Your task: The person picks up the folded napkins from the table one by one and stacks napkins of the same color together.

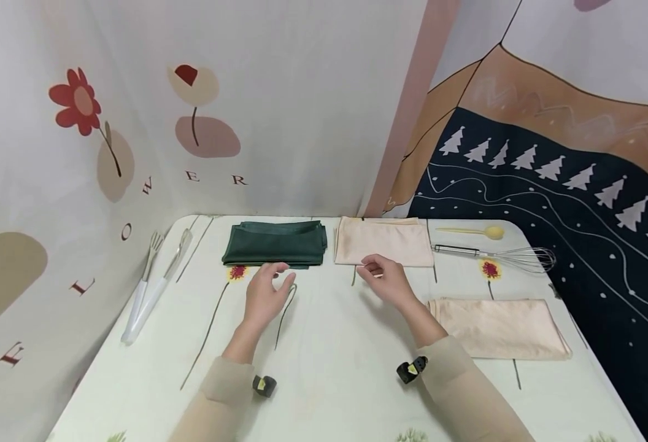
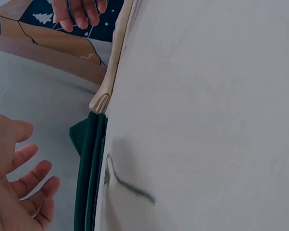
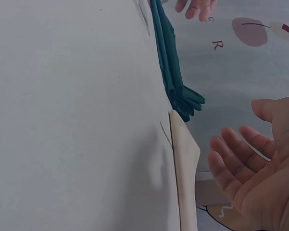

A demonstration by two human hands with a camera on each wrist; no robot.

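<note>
High head view, forward-down — close wrist views, green cloth in both

The head view is bright and evenly lit; light seems to come from above, laying faint, soft-edged shadows on the pale worktop. Small glints show on the metal whisk, and a mild sheen on the far pink cloth. Both wrist views are dimmer and greyer — a cool, muted cast — with fine detail softened and a broad, blurred shadow beside the far pink cloth in the right one.
</note>
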